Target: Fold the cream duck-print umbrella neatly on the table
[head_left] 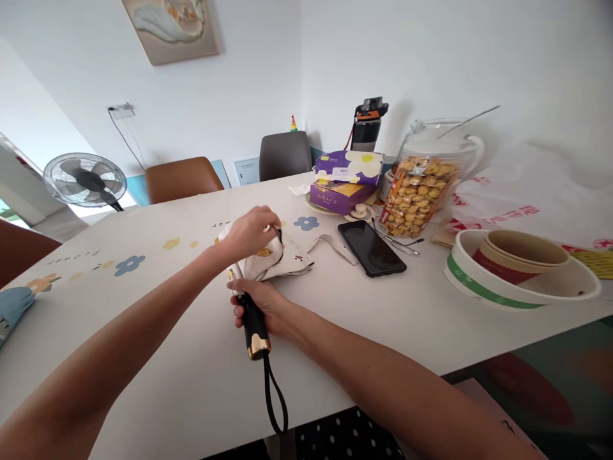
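Note:
A folding umbrella [292, 257] lies on the table before me, its cream canopy bunched loosely and printed with small coloured figures. Its black handle [253, 322] has a gold-coloured end and a black wrist loop, and points toward me. My right hand [268, 305] is wrapped round the shaft where handle and fabric meet. Over the top of the canopy, my left hand [253, 233] curls its fingers onto the cloth; the fingertips are partly hidden. A cream strap of the fabric [335, 246] trails rightward toward a black phone [372, 248].
Right of the phone are glasses [397, 241], a jug of snacks [419, 195] and a white bowl with a green band [479, 284]. Purple boxes [342, 197] and a bottle [368, 128] stand farther back. Blue fabric [14, 306] lies at the left edge.

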### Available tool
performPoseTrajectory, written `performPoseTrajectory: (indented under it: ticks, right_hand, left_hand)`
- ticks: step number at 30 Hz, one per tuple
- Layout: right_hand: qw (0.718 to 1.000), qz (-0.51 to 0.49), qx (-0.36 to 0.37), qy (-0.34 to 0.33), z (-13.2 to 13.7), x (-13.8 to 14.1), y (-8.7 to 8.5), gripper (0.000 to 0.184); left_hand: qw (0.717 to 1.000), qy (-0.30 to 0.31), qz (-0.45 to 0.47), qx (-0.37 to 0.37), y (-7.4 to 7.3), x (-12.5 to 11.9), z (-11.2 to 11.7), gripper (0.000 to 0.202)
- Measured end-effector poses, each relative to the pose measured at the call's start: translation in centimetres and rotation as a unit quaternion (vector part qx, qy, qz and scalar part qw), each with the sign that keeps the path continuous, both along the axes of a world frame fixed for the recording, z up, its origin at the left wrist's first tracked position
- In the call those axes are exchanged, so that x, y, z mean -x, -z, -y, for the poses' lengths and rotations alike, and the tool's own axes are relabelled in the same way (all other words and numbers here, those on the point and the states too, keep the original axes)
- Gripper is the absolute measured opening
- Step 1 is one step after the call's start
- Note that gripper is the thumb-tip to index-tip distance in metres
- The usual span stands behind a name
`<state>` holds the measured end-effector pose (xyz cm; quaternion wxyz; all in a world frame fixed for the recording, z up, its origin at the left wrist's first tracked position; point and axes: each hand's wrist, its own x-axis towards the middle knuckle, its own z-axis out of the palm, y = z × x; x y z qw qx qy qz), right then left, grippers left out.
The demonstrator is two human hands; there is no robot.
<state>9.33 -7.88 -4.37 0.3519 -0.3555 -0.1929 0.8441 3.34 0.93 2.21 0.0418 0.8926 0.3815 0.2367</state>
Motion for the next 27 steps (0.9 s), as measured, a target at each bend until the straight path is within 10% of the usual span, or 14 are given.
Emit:
performPoseTrajectory:
  ticks: [5, 10, 18, 27]
  right_hand:
    - [1.000, -0.003, -0.016, -0.004, 0.0, 0.2, 0.4, 0.008]
    - [0.999, 0.022, -0.027, -0.003, -0.1, 0.0, 0.3, 0.005]
    - [0.998, 0.005, -0.067, -0.006, -0.3, -1.1, -0.3, 0.017]
    - [0.999, 0.007, -0.033, -0.010, -0.6, -1.5, -0.9, 0.041]
  left_hand:
    - [0.956, -0.071, 0.281, 0.056, -1.9, 5.2, 3.2, 0.014]
    - [0.876, -0.123, 0.460, 0.075, -0.6, 10.0, 5.9, 0.005]
    - [0.791, -0.178, 0.564, 0.154, 3.6, 13.5, 6.5, 0.002]
    - [0.768, -0.160, 0.594, 0.177, 4.4, 14.2, 7.0, 0.005]
